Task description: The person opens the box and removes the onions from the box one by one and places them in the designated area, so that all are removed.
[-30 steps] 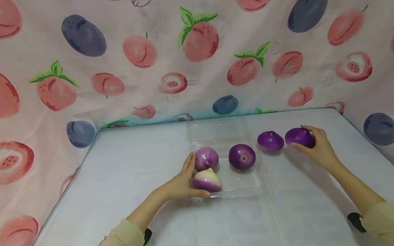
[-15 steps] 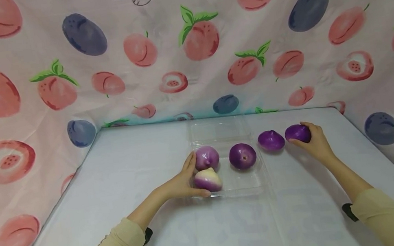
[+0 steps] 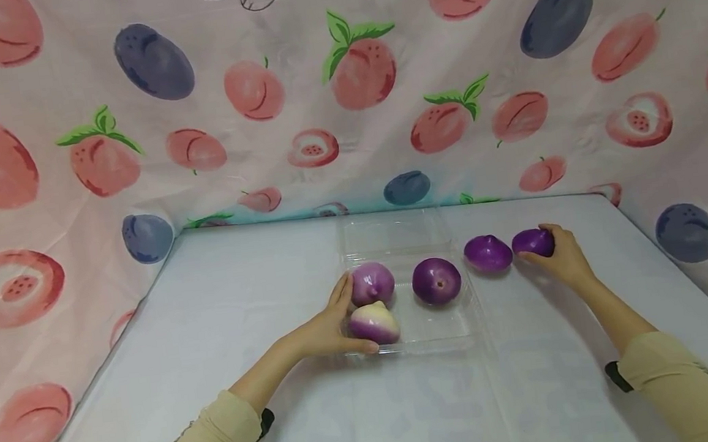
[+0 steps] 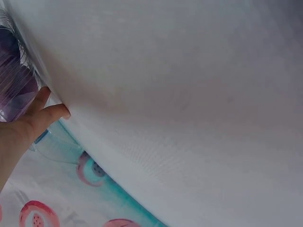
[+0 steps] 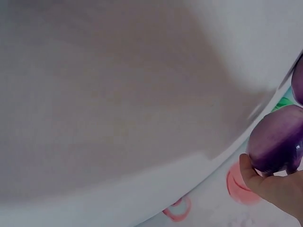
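Observation:
A clear plastic box [image 3: 429, 326] stands on the white table with its lid laid back. Inside, a light purple onion [image 3: 371, 283] and a white-and-purple onion [image 3: 375, 323] sit at the left, and a dark purple onion [image 3: 437, 281] at the right. My left hand [image 3: 327, 327] rests against the box's front left corner, fingers along the side and thumb extended along the front. To the right of the box, my right hand [image 3: 565, 257] grips a deep purple onion [image 3: 531, 243] between thumb and fingers. Another purple onion [image 3: 488, 254] lies between that one and the box.
The open lid [image 3: 391, 232] extends behind the box toward the back edge of the white table [image 3: 255, 277]. A fruit-print cloth [image 3: 306, 101] rises as a wall at the back and both sides.
My right hand and forearm have shifted slightly left with the gripped onion, which rose a little in the view and then dipped. My left hand and the box stay put.

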{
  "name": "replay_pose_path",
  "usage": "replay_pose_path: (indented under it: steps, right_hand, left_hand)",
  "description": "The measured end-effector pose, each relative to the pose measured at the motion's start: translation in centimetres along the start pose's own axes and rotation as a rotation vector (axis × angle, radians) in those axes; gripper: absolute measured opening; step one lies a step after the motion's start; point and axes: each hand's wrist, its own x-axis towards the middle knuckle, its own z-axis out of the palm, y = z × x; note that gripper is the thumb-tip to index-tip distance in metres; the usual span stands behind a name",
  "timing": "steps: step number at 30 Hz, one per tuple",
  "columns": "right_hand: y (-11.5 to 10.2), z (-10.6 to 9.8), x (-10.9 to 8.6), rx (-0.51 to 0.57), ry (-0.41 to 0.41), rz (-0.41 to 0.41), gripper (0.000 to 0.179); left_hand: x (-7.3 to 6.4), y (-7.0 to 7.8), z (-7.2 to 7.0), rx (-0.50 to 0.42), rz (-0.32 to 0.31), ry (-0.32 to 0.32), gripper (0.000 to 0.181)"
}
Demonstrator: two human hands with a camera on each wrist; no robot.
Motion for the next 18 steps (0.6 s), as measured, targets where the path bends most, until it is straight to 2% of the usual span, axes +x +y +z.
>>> replay_pose_path:
  steps: [9, 18]
  right_hand:
    - [0.31, 0.26, 0.12, -0.032, -0.076, 0.018, 0.076]
    - [0.40, 0.23, 0.46, -0.048, -0.071, 0.025, 0.079]
  left_hand:
    - [0.01, 0.03, -0.05, 0.011, -0.004, -0.008, 0.128]
    - [-0.01, 0.15, -0.19, 0.016, -0.006, -0.011, 0.128]
